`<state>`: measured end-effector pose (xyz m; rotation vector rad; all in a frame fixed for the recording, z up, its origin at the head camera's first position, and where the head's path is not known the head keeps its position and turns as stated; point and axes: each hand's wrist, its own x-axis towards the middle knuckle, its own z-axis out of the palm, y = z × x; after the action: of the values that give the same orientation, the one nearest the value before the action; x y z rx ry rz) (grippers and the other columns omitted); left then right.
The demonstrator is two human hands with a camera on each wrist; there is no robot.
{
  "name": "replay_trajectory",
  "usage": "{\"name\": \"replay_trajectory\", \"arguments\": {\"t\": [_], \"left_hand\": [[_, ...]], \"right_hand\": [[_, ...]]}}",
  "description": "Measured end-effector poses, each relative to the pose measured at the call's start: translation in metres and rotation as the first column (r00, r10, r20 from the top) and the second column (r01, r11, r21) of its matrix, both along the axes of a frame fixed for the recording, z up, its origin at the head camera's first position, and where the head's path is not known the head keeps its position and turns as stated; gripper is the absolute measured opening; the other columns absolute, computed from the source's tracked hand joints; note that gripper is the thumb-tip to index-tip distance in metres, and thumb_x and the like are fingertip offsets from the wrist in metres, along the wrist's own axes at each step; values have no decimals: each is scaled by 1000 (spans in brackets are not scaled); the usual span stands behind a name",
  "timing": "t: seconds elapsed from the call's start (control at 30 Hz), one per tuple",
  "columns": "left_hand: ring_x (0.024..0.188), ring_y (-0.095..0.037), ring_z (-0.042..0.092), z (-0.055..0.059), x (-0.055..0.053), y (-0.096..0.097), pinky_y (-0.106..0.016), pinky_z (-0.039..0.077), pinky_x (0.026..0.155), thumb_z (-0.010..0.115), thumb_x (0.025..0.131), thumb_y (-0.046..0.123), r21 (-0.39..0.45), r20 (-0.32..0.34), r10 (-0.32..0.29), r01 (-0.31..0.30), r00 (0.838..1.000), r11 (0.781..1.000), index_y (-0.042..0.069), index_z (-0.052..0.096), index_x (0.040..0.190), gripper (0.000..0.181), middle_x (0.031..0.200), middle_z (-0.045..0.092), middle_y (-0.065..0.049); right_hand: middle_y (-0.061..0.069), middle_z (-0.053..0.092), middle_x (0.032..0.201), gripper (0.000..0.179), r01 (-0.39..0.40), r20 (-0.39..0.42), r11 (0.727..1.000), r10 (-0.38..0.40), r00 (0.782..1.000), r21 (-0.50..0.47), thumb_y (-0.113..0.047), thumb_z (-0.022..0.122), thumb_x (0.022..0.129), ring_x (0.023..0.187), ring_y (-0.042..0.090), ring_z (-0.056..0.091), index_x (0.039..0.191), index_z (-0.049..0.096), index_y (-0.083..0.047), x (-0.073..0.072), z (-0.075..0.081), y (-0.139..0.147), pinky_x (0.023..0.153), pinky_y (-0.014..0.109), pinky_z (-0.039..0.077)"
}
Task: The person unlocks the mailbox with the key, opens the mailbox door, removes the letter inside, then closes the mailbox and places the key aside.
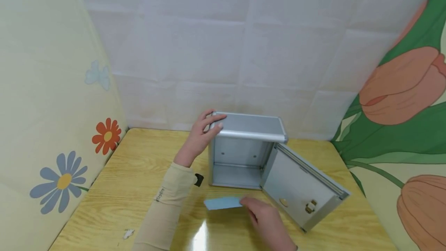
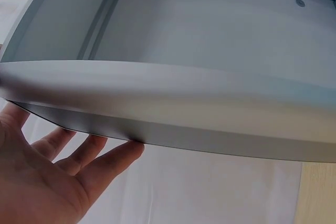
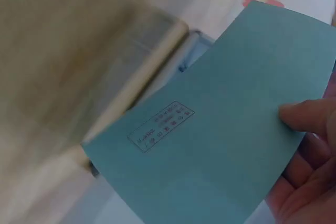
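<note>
A grey metal box (image 1: 252, 124) stands on the table with its door (image 1: 296, 181) swung out to the right. My left hand (image 1: 203, 133) rests on the box's top left corner, fingers spread; in the left wrist view those fingers (image 2: 113, 166) lie against the outer panel. My right hand (image 1: 266, 218) pinches a light blue paper slip (image 1: 223, 203) by its right end, in front of the box's opening. In the right wrist view the thumb presses the slip's face, which bears a small printed rectangle (image 3: 161, 126).
On the door's inner face are a brass-coloured lock (image 1: 311, 206) and a small tan piece (image 1: 283, 202). A white scrap or worn patch (image 1: 128, 234) shows on the wooden table (image 1: 146, 158). White sheeting (image 1: 195, 49) hangs behind, flower-printed cloth at both sides.
</note>
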<state>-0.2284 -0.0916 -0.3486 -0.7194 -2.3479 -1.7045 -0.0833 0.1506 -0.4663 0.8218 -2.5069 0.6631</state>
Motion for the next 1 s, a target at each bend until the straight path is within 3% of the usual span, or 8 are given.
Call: {"name": "replay_trajectory", "arguments": {"t": [0.07, 0.23, 0.4, 0.5, 0.67, 0.83, 1.0], "left_hand": [[141, -28, 18, -1, -1, 0, -55, 28, 105, 55, 99, 21, 4, 1, -3, 3, 1000, 1000, 12, 56, 136, 39, 154, 21, -7], [140, -22, 21, -6, -6, 0, -54, 29, 104, 56, 98, 28, 10, -24, 5, -5, 1000, 1000, 21, 58, 135, 37, 153, 25, 0], [138, -18, 24, -7, -7, 0, -49, 31, 104, 56, 98, 33, 1, -28, 23, -23, 999, 1000, 25, 60, 132, 36, 151, 27, 4], [138, -18, 24, -8, -7, -1, -49, 31, 104, 57, 97, 34, -2, -22, 27, -27, 999, 1000, 26, 60, 132, 37, 151, 27, 4], [138, -19, 24, -8, -7, -1, -48, 32, 104, 57, 97, 35, -1, -16, 31, -31, 999, 1000, 25, 60, 132, 37, 151, 27, 4], [138, -19, 24, -8, -6, 0, -48, 31, 104, 57, 97, 35, -4, -12, 33, -33, 999, 999, 26, 60, 132, 37, 151, 27, 4], [137, -21, 25, -7, -6, 0, -51, 31, 103, 57, 97, 35, 2, -15, 31, -31, 999, 1000, 25, 60, 133, 38, 151, 27, 3]], "right_hand": [[-1, 71, 99, 37, -30, 64, 999, 29, 998, 19, 12, 74, 72, 89, 16, 68, 101, 72, -12, 3, -4, -2, 71, 29, 55], [2, 70, 103, 28, -116, 218, 989, 94, 971, 88, 7, 70, 80, 94, 19, 67, 103, 72, -9, 8, -12, -5, 76, 33, 54], [6, 67, 113, 28, -183, 416, 963, 87, 905, 197, 0, 69, 84, 104, 23, 63, 110, 71, -10, 7, -16, -5, 84, 38, 51], [8, 64, 118, 30, -233, 495, 943, 88, 865, 239, -3, 69, 85, 109, 26, 60, 114, 70, -11, 5, -20, -5, 88, 41, 49], [10, 61, 123, 35, -270, 539, 928, 95, 837, 256, 0, 68, 82, 114, 32, 56, 114, 70, -14, 3, -28, -5, 91, 46, 47], [10, 59, 126, 37, -277, 542, 919, 87, 836, 279, -1, 71, 79, 116, 33, 54, 113, 70, -15, 3, -33, -7, 92, 45, 46], [11, 56, 130, 33, -269, 561, 915, 59, 825, 300, -15, 73, 83, 119, 33, 51, 115, 69, -15, 3, -33, -9, 94, 44, 44]]}}
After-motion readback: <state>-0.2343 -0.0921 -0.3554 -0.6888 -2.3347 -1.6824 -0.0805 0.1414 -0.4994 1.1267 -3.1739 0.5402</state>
